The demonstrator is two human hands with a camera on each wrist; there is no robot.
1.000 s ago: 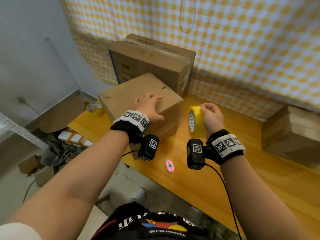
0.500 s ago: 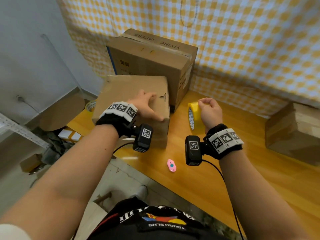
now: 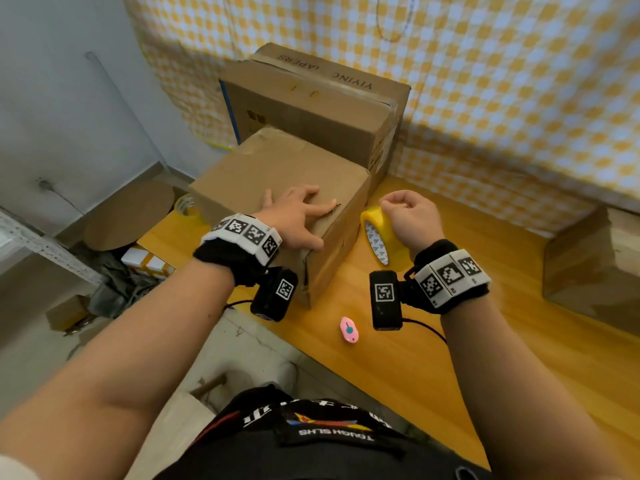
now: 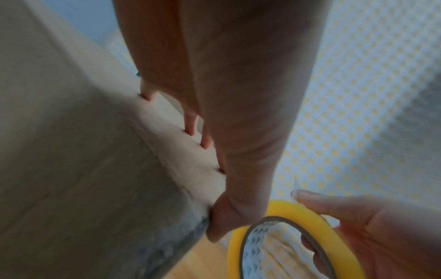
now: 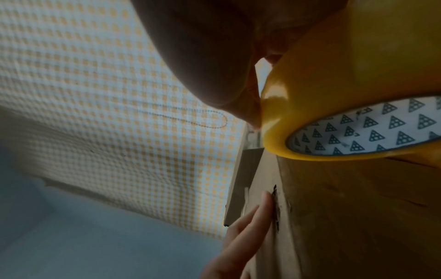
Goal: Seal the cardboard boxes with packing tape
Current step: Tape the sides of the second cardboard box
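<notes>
Front box (image 3: 277, 174): plain brown corrugated cardboard, top face closed, near corner scuffed; sits at the left end of the table (image 3: 485, 358).
Progress: no tape visible on the front box; sealing judged not yet begun.
Remaining: find the tape end, lay a strip over the seam, cut, repeat for the other boxes.
Left hand (image 3: 298, 220): fingers spread flat, pressing on the front box top.
Tape roll (image 3: 379, 237): glossy yellow ring, white core with triangle print, just right of the front box.
Right hand (image 3: 408, 216): curled around the tape roll rim.
Rear box (image 3: 311, 98): larger, printed, behind the front box.
Pink cutter (image 3: 348, 329): small, rounded, on the table in front of the front box.
</notes>
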